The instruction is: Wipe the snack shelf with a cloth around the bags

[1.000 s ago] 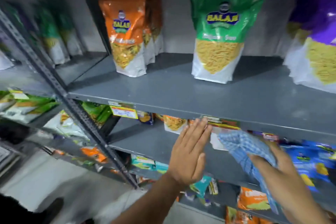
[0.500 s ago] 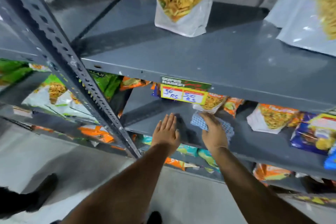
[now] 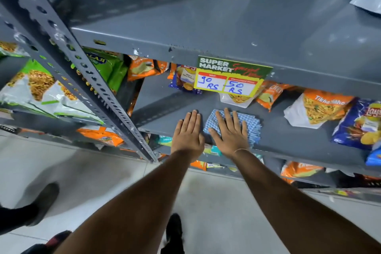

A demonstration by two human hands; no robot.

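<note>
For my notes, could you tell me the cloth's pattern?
The cloth is blue-and-white check, seen in the head view.

cloth (image 3: 250, 122) on shelf (image 3: 288, 140), bags (image 3: 317, 109) behind

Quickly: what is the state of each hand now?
Left hand: open, flat on shelf, holding nothing.
Right hand: open, pressing the cloth flat.

Grey shelf (image 3: 288, 136) with cloth (image 3: 252, 123), bags (image 3: 317, 109)
</note>
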